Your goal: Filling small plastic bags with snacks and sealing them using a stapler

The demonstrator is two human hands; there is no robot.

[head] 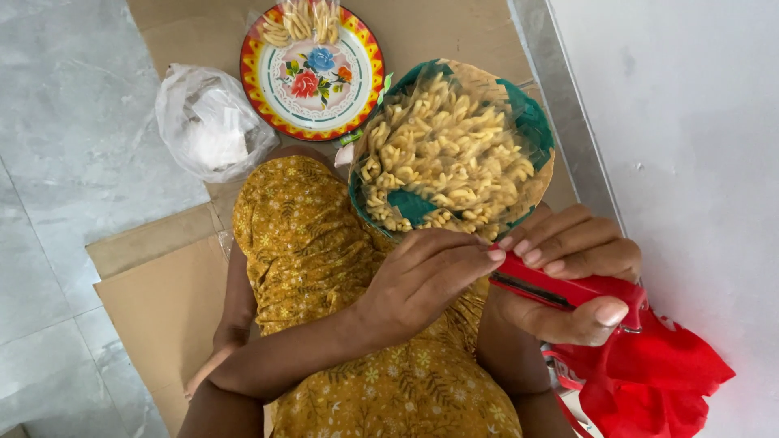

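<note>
Basket [531, 122]: round, woven, green inside, sitting against my knee on the cardboard [162, 308]. It holds a clear bag of pasta [442, 150], pale yellow spirals, filling most of the basket.

Plate [312, 73]: enamel, red-yellow rim, flower print in the centre, on the cardboard just beyond the basket. On its far edge, a small clear packet of pasta [300, 23].

White bag [209, 122]: crumpled plastic, left of the plate, half on the cardboard, half on the grey floor [49, 203]. Contents look white; can't tell what they are.

Red bag [649, 381]: crumpled, on the floor by my right side, next to the wall [690, 122].

Stapler [568, 290]: red, held over my lap, just this side of the basket.

Right hand [568, 276]: palm up, wrapped around the stapler, thumb pressed on its back end, fingers curled over the top edge. Closed on it.

Left hand [422, 284]: forearm crosses my lap from the left, back of the hand up, fingers together and extended, fingertips [495, 255] at the stapler's front end, touching the right hand's fingers. Pinched nearly closed; can't tell if anything is between the fingertips.

My dress [308, 243] is mustard with small flowers, knee raised between the white bag and the basket.
</note>
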